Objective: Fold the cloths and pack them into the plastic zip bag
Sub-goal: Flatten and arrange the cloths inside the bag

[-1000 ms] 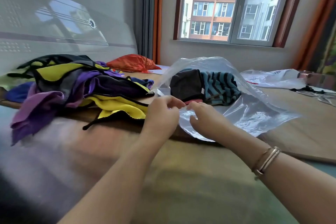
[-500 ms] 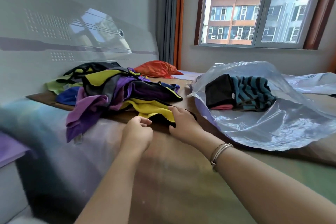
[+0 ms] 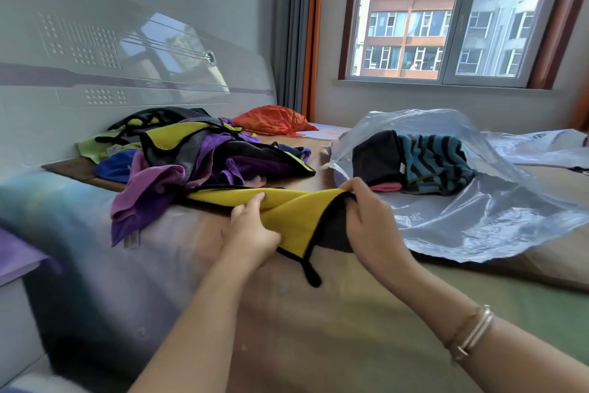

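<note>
A yellow cloth with black trim is stretched between my two hands just in front of the pile. My left hand grips its near edge and my right hand grips its dark right end. A black loop hangs down from the cloth. Behind it lies a heap of loose cloths in purple, yellow, black, blue and green. To the right the clear plastic zip bag lies open-mouthed toward me, with a folded black cloth, a teal striped cloth and a pink one inside.
The work is on a bed with a wooden board under the pile. A pale headboard rises at the left. An orange bundle sits at the back, and another plastic bag lies at the far right under the window.
My hands left the mouth of the plastic bag, reached left to the pile, and now hold the yellow cloth pulled out toward me. The view swung left.
</note>
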Motion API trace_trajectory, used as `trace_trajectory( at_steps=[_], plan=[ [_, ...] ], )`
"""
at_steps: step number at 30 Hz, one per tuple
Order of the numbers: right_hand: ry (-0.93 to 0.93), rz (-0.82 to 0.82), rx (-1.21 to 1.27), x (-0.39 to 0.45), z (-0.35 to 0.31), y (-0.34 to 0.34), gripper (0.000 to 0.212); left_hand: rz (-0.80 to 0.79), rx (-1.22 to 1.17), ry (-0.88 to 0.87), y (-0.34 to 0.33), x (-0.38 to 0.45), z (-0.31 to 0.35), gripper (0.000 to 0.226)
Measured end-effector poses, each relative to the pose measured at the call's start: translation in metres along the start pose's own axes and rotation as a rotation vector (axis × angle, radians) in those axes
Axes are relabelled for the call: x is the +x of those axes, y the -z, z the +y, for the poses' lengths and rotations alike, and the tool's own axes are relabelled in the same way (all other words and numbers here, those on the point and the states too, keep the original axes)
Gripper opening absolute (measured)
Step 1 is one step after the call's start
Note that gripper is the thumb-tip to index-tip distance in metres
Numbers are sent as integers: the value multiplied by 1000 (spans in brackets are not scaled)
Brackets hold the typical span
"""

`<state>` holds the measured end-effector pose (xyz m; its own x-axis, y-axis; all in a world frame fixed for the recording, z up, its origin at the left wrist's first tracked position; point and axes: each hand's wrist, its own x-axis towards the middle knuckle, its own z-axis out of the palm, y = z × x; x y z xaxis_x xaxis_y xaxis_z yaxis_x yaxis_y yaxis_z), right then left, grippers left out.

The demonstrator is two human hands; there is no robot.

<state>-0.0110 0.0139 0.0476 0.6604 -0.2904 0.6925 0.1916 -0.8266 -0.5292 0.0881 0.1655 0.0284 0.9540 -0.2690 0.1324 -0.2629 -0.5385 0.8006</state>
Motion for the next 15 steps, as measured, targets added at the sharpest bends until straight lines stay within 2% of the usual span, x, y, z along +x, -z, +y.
trace_trajectory(
  at_steps=[5,9,12,15],
  plan=[
    [-101,160,118,1,-9,57,23,-7,14,-108,-12,-20,24,77],
    [-190,111,124,-12,-1,93,23,-124,-22,-231,-24,-40,45,63],
    [-174,42,137,-23,-3,115,20,-316,-117,-316,-29,-60,63,45],
    [-193,-3,194,-29,-8,135,18,-584,-228,-383,-35,-84,82,43]
  ],
)
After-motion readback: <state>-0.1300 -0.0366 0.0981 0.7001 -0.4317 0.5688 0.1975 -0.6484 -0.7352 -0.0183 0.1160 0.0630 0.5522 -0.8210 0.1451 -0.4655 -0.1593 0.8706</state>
